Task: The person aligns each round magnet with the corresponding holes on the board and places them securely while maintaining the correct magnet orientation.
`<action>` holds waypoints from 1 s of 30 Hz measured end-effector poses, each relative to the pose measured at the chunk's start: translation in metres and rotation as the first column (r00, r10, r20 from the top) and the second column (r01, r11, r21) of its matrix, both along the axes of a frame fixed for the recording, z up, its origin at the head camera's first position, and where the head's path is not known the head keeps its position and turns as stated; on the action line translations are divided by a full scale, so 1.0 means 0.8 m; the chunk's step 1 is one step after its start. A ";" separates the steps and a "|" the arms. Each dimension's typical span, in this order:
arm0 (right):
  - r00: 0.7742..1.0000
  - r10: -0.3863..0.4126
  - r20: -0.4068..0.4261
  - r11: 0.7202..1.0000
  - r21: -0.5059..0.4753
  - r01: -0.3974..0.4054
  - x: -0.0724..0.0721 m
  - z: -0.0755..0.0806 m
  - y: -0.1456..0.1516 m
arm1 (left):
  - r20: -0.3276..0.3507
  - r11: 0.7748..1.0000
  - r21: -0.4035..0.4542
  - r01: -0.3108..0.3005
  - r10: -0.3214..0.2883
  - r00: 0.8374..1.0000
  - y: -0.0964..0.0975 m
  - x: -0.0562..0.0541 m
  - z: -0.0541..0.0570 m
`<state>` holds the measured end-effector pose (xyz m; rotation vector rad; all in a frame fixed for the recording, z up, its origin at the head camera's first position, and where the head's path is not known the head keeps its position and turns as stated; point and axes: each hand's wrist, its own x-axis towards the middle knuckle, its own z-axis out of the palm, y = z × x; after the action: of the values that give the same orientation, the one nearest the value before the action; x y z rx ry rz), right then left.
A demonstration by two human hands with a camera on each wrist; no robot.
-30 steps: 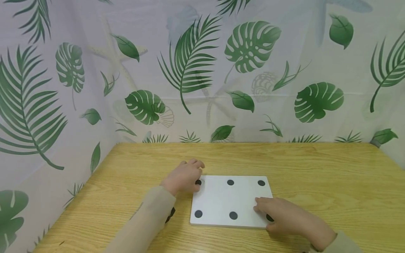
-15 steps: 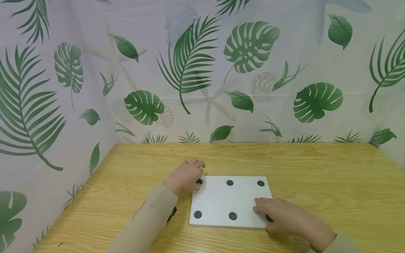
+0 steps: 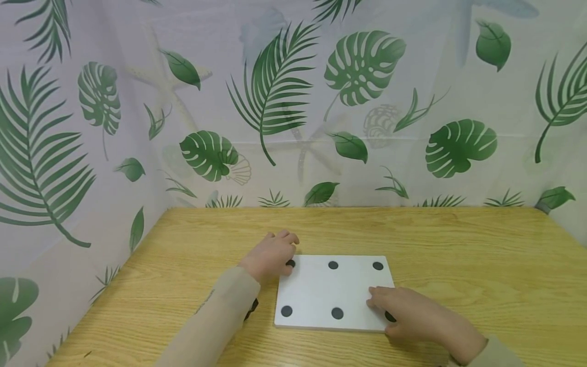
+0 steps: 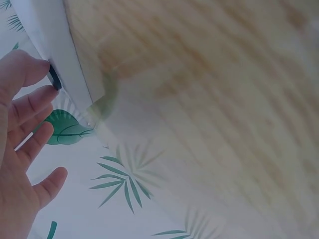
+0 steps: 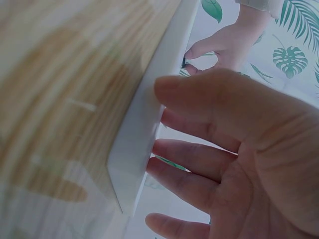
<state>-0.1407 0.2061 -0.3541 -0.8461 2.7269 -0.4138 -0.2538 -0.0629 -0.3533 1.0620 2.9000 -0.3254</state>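
A white rectangular board (image 3: pixel 321 290) with several black round discs lies flat on the wooden table. My left hand (image 3: pixel 270 256) is at its far left corner. Thumb and index fingertip pinch a small black disc (image 4: pixel 55 77) against the board's face, as the left wrist view shows; the other fingers are spread apart. My right hand (image 3: pixel 415 313) rests on the right end of the board, its fingertips touching the top and its thumb at the edge. It partly covers the black disc (image 3: pixel 390 316) at the near right corner.
More black discs, such as the middle near disc (image 3: pixel 337 313), sit along the board's long sides. The wooden table (image 3: pixel 481 265) runs back to a white leaf-print cloth (image 3: pixel 293 102), which hangs behind and at the left.
My left hand and the pinched disc have slid very slightly to the right along the board. The right hand keeps its place.
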 end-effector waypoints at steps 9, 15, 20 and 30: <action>1.000 -0.001 -0.007 1.000 0.007 0.001 -0.001 0.000 0.000 | 0.034 1.000 0.010 -0.020 0.019 0.999 -0.001 -0.001 -0.001; 1.000 0.005 -0.013 1.000 0.001 -0.005 0.000 0.000 0.001 | 0.048 1.000 0.010 -0.024 0.024 0.999 -0.001 0.000 0.000; 1.000 0.014 -0.020 1.000 -0.002 -0.014 0.000 -0.001 0.000 | 0.058 1.000 0.017 -0.024 0.023 0.998 -0.002 0.001 0.001; 1.000 0.002 -0.002 1.000 -0.006 -0.002 -0.001 0.000 -0.001 | 0.045 1.000 0.015 -0.004 0.003 0.999 -0.002 0.002 0.002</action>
<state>-0.1412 0.2054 -0.3543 -0.8505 2.7276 -0.4218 -0.2523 -0.0649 -0.3520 1.0518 2.8691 -0.2758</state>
